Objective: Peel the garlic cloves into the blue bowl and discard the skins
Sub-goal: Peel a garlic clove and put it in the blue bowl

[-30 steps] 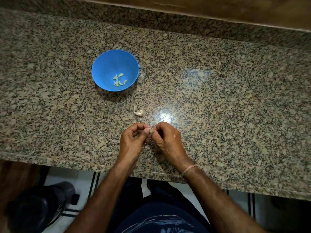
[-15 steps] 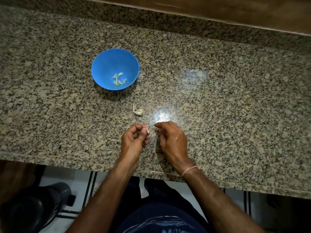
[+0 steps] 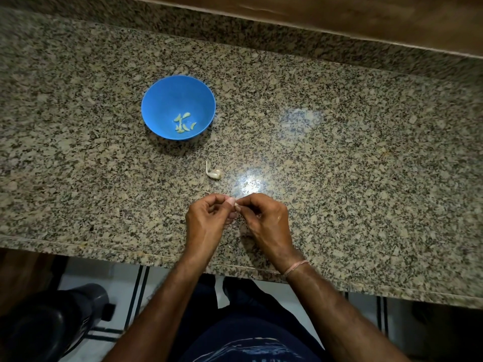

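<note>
In the head view, the left hand (image 3: 206,222) and right hand (image 3: 268,222) meet fingertip to fingertip above the counter (image 3: 352,158) near its front edge, both with curled fingers pinching one small clove (image 3: 236,204) between them. A second clove (image 3: 214,174), unpeeled and with a thin stalk, lies on the counter just beyond the hands. Farther back and left stands the bowl (image 3: 160,100), with peeled cloves (image 3: 184,123) on its bottom.
</note>
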{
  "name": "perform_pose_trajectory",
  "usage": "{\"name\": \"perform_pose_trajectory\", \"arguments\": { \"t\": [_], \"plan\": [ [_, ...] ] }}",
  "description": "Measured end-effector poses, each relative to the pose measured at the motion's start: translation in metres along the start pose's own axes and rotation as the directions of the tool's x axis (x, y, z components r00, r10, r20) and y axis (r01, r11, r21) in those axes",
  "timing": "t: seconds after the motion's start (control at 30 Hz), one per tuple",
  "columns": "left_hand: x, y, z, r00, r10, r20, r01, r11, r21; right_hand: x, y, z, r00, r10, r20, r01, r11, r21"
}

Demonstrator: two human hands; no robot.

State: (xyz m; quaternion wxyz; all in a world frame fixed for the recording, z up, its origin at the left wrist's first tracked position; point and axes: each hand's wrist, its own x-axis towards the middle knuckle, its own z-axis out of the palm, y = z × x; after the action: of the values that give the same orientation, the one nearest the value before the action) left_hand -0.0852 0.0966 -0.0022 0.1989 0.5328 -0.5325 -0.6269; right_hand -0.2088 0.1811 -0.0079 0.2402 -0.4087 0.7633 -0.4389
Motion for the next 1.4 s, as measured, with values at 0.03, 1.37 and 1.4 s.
{"name": "perform_pose_trajectory", "arguments": {
  "t": [0.03,1.37,1.4],
  "plan": [
    [-0.001,0.000,0.000,1.000,-0.010,-0.007,0.010,1.000,-0.022,0.000,-0.001,0.000,1.000,0.021,-0.006,-0.021,0.999,0.033],
    [-0.011,0.010,0.013,0.990,0.137,-0.039,-0.129,0.980,0.149,-0.004,-0.005,-0.011,0.899,0.385,0.207,-0.436,0.759,0.484],
    [-0.010,0.009,0.012,0.991,0.125,-0.055,-0.116,0.983,0.142,-0.004,-0.005,-0.011,0.906,0.374,0.199,-0.423,0.774,0.472]
  ]
}}
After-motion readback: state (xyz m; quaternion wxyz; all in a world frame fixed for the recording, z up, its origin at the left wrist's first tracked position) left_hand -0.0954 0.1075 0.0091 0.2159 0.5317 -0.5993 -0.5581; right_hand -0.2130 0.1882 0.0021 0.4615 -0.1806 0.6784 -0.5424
